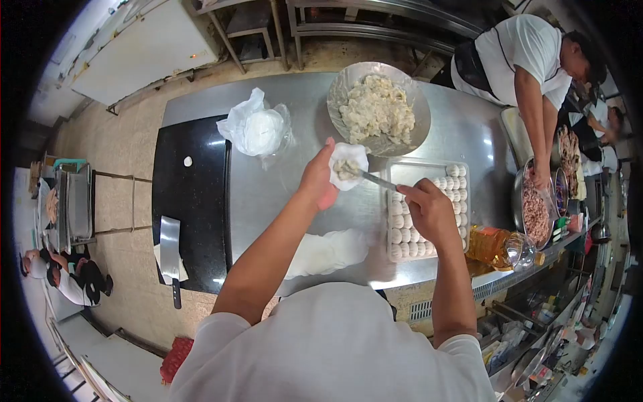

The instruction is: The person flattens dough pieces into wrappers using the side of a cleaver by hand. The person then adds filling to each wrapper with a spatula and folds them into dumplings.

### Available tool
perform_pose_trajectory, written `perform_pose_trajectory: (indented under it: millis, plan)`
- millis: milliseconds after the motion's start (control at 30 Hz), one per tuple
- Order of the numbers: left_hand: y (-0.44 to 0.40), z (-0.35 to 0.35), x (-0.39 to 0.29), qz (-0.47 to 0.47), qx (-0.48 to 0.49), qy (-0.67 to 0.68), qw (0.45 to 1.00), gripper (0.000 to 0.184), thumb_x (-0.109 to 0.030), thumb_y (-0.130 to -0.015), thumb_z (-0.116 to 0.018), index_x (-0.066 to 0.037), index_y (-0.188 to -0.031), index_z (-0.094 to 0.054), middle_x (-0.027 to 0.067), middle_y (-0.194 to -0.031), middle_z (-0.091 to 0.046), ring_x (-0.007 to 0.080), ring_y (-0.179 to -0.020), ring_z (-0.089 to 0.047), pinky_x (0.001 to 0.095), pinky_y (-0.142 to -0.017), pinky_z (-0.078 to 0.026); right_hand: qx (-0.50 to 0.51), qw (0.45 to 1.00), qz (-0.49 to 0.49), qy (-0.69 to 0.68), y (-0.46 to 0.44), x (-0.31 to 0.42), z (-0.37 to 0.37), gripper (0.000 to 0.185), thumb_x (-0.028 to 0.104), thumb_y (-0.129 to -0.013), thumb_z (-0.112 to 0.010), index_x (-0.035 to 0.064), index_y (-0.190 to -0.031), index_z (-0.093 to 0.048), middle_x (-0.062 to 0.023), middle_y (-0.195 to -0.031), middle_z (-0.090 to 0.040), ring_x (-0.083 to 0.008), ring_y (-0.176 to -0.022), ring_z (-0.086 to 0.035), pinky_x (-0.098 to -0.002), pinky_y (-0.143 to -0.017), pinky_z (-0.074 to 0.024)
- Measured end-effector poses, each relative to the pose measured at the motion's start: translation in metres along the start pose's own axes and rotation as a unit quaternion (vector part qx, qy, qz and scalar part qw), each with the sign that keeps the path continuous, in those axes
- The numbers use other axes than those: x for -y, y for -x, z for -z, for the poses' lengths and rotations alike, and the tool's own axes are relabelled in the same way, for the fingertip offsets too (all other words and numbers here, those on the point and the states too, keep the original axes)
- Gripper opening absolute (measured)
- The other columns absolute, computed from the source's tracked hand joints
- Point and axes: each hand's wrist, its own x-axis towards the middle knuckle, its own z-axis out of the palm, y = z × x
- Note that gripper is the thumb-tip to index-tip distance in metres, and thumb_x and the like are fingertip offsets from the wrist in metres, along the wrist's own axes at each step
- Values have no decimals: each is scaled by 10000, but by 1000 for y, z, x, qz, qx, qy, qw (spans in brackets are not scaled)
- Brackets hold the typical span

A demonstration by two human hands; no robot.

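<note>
My left hand [317, 179] holds a round white dumpling wrapper [360, 157] in its curved fingers. A dab of pale filling [344, 169] lies on the wrapper's middle. In my right hand [429, 208] is a narrow, flat metal spatula [382, 181], its tip touching the filling. Beneath that hand is a tray [392, 257] with many round white dumplings [402, 236] set in rows, partly covered by my hand and forearm. Just beyond my left hand stands a large metal bowl [336, 115] heaped with chunky pale filling [378, 110].
White wrappers in plastic [258, 130] lie at the left; a white cloth-like sheet [328, 253] is near my body. A cleaver [170, 244] and small dough piece [187, 161] rest on the black board [194, 201]. An oil bottle [499, 248] lies right. A co-worker [516, 60] handles minced meat [534, 211].
</note>
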Motion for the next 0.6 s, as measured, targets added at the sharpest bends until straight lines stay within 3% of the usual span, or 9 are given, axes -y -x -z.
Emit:
perform_pose_trajectory:
  millis: [67, 133, 267, 500, 567, 600]
  plan:
    - [4, 2, 0, 11, -10, 22, 1000, 594, -507, -1044, -431, 5, -1318, -553, 141, -1257, -639, 289, -1161, -619, 437, -1038, -475, 23, 1000, 4, 18, 4, 4, 4, 297, -27, -803, -649, 91, -1058, -747, -98, -864, -646, -279, -735, -662, -380, -638, -530]
    - [6, 7, 0, 20, -23, 45, 999, 599, -508, -1042, -432, 13, -1314, -552, 148, -1254, -639, 297, -1164, -617, 449, -1043, -473, 4, 999, -37, -30, 7, 13, 13, 273, -11, -808, -654, 90, -1043, -751, -99, -847, -640, -282, -725, -654, -388, -640, -526]
    - [5, 18, 5, 47, 10, 98, 994, 609, -509, -1042, -424, 23, -1315, -542, 166, -1273, -625, 321, -1178, -607, 475, -1046, -467, -35, 998, -18, -53, 10, 5, 3, 269, -6, -797, -662, 92, -1030, -754, -99, -831, -636, -285, -722, -648, -391, -634, -522]
    - [23, 28, 7, 58, 13, 129, 990, 607, -495, -1036, -439, 37, -1310, -537, 180, -1296, -616, 334, -1209, -600, 471, -1060, -467, -44, 998, 43, -30, 11, 13, 5, 297, -14, -758, -673, 124, -1004, -767, -79, -794, -611, -261, -708, -621, -371, -619, -504]
    - [31, 25, 8, 60, 15, 122, 991, 613, -498, -1036, -436, 41, -1312, -534, 184, -1295, -616, 331, -1207, -601, 466, -1055, -472, -39, 989, 137, 29, 8, 7, -3, 299, -2, -745, -680, 128, -999, -769, -81, -786, -605, -268, -710, -616, -386, -627, -504]
    - [37, 24, 8, 65, 15, 118, 991, 620, -501, -1037, -432, 44, -1314, -531, 189, -1294, -616, 329, -1206, -603, 461, -1049, -477, -42, 989, 140, 29, 11, 10, -2, 299, -2, -745, -680, 128, -999, -769, -81, -786, -605, -268, -710, -616, -386, -627, -504]
